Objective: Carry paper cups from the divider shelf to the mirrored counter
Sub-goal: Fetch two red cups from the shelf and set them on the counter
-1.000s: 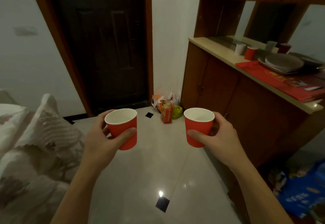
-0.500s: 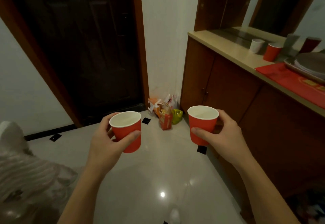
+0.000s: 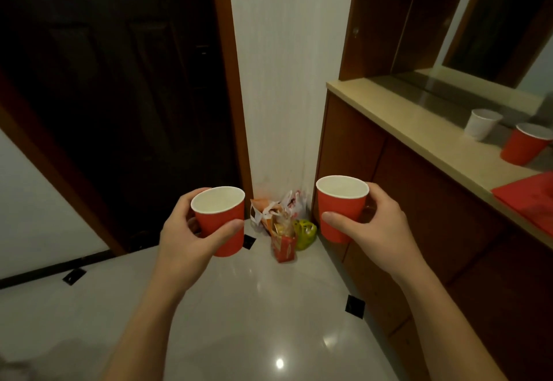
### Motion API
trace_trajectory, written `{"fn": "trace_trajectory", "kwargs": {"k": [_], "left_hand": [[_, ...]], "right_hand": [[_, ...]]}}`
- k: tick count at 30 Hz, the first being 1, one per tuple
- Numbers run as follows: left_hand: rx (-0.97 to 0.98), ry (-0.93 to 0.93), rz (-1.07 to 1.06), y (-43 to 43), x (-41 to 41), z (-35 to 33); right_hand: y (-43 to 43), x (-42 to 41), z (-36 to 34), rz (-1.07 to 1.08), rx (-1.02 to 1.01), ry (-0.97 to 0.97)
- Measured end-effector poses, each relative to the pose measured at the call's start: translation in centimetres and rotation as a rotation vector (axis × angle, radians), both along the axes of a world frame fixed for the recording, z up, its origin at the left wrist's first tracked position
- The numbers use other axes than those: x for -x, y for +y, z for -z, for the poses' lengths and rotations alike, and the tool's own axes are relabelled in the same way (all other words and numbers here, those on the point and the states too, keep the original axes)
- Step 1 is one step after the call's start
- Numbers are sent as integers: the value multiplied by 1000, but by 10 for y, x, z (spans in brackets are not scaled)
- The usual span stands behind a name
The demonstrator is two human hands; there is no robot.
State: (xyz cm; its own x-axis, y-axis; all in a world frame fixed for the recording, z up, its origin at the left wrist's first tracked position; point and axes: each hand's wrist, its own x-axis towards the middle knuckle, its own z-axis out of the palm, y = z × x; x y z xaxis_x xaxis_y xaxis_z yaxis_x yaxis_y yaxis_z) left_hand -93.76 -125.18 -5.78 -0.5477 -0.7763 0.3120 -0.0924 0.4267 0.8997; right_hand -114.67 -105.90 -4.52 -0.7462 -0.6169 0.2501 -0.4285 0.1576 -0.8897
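Red paper, thin-walled, one cup per hand; left hand [image 3: 182, 240] curls thumb and fingers round the left cup [image 3: 223, 222] mid-wall, right hand [image 3: 380, 231] likewise on the right cup [image 3: 341, 207]; both upright, held out over the floor, well apart. Light things, I'd say, and easily crushed; a gentle hold below the rim suits them. Mirrored counter [image 3: 404, 117] lies just to the right, a white cup [image 3: 481, 123] and another red cup [image 3: 523, 147] standing there; snack bags [image 3: 284, 228] crowd the corner.

Left hand [image 3: 185, 237] grips left cup [image 3: 218, 214], right hand [image 3: 380, 222] right cup [image 3: 344, 204].
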Motion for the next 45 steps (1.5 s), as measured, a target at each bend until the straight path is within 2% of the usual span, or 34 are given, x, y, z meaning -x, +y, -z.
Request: {"fn": "trace_trajectory", "kwargs": {"k": [12, 18, 23, 32, 45], "left_hand": [[-4, 23, 71, -163, 142, 15], [-31, 51, 178, -262, 225, 4], [-60, 59, 291, -311, 299, -1], [-101, 23, 533, -314, 444, 9], [-57, 2, 865, -236, 665, -2]], "right_hand": [[-146, 132, 14, 69, -43, 48], [-231, 198, 3, 156, -34, 73], [-257, 246, -6, 264, -32, 68], [-227, 323, -1, 513, -33, 14], [-155, 453, -4, 840, -17, 0]]}}
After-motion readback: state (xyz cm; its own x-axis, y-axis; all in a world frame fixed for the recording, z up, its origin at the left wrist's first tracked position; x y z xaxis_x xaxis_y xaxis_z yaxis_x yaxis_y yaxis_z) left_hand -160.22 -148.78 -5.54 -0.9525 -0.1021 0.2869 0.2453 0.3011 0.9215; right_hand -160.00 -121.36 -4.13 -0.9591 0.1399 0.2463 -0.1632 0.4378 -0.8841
